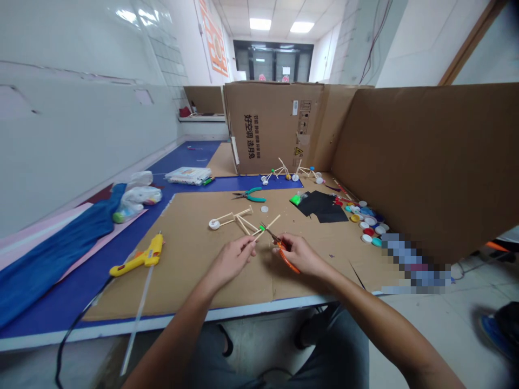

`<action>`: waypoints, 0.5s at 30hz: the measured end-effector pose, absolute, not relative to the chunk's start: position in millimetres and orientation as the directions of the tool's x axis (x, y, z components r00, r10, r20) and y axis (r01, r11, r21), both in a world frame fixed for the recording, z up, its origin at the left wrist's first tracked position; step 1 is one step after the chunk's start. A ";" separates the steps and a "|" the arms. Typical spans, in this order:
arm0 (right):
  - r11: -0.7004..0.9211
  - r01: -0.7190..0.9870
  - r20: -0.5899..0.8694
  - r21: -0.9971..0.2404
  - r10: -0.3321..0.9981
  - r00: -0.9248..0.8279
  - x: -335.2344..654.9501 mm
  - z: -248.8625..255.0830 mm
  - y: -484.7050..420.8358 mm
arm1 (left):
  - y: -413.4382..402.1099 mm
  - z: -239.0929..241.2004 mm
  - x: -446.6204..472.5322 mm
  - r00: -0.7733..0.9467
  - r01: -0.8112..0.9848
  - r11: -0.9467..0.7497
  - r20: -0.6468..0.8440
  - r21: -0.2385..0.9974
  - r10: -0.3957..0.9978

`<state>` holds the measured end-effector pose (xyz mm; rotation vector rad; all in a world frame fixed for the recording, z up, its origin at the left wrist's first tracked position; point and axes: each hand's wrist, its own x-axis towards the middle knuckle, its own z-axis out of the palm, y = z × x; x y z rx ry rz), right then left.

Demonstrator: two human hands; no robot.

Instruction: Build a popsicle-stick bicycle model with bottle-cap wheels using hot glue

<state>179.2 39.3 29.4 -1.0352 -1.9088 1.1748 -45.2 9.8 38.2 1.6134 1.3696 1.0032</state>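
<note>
My left hand is closed, its fingertips pinching a thin end of the wooden stick model. That model is a small frame of pale sticks with a white bottle-cap wheel at its left end. My right hand is closed around the orange handles of a pair of scissors. The scissor blades point up and left, reaching a small green piece at the model's right end. Whether the blades touch the green piece, I cannot tell.
Teal-handled pliers lie behind the model. A yellow glue gun with a cord rests at left. Black sheets and several bottle caps lie at right. Other stick models stand before a large cardboard box.
</note>
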 end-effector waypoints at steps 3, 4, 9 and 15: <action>0.294 0.302 0.106 -0.907 0.853 -0.510 176.2 30.3 39.5 | 16.3 39.4 -40.2 0.168 0.192 0.006 -0.039 0.981 0.985; 0.295 0.299 0.101 -0.908 0.845 -0.525 175.6 30.7 40.2 | 18.2 39.8 -39.0 0.190 0.141 0.049 -0.075 0.989 0.979; 0.252 0.282 0.041 -0.926 0.808 -0.588 175.9 33.1 47.1 | 23.7 40.9 -39.5 0.255 0.034 0.147 -0.151 0.989 0.955; 0.247 0.304 0.010 -0.920 0.790 -0.613 174.2 34.1 49.2 | 22.1 40.8 -44.9 0.324 0.008 0.182 -0.174 0.983 0.930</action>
